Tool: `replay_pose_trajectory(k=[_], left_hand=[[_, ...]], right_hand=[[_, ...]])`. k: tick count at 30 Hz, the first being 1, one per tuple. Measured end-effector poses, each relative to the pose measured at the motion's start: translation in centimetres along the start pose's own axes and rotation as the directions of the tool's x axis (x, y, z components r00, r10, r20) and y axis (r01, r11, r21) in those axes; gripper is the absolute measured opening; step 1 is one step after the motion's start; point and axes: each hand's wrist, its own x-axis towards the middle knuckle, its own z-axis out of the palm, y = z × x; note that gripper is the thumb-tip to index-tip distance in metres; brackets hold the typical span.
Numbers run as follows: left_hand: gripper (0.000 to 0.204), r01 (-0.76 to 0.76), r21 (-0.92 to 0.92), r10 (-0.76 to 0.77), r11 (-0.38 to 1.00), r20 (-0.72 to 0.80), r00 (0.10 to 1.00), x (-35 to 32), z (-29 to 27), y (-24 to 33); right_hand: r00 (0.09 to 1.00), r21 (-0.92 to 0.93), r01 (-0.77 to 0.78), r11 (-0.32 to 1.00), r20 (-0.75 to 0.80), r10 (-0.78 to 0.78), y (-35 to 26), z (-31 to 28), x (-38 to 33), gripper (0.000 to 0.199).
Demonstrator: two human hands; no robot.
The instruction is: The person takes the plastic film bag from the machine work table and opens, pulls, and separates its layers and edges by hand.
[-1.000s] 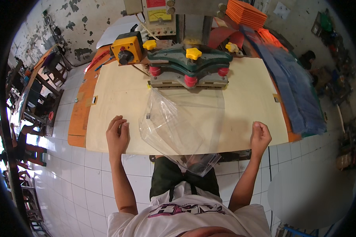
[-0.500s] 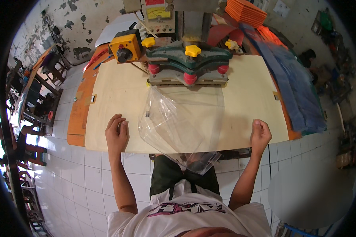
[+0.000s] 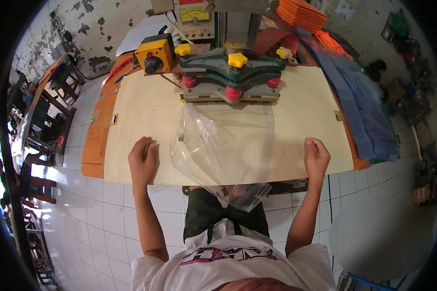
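Observation:
A clear plastic sheet [image 3: 213, 150], creased and shiny, lies on the cream-covered tabletop [image 3: 131, 121]. Its far edge reaches under the jaw of a green press machine [image 3: 233, 72], and its near corner hangs over the table's front edge. To the left of the sheet rests my left hand [image 3: 144, 160], fingers loosely curled, holding nothing I can see. My right hand [image 3: 317, 159] is on the other side, near the table's right front, its fingers bent in and also without anything visible in them. Neither hand touches the plastic.
Beside the press stands a yellow control box [image 3: 154, 54] with a black knob. Behind it is a meter panel [image 3: 195, 22]. Blue plastic sheets [image 3: 352, 104] drape over the table's right side, with stacked orange sheets [image 3: 302, 15] at the back. Another person [image 3: 377, 70] is at far right.
Both hands have shifted slightly away from me over the tabletop, the right one turning a little. The plastic sheet and the press keep their places.

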Motion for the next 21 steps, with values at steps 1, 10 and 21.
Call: replay_pose_trajectory(k=[1,10,21], left_hand=[[0.018,-0.001,-0.002,0.001,1.000,0.002,1.000,0.4,0.3,-0.1],[0.039,0.257,-0.428,-0.188,0.866,0.198,0.962,9.0,6.1,-0.4],[0.061,0.338,-0.112,-0.282,0.934,0.347,0.895,11.8,8.6,0.1]], right_hand=[[0.998,-0.007,-0.011,1.000,0.055,0.011,-0.6,0.4,0.3,0.024],[0.943,-0.224,0.031,0.974,0.328,0.046,-6.5,8.4,2.5,0.041],[0.932,-0.323,-0.089,0.942,0.306,0.193,-7.9,9.2,3.7,0.052]])
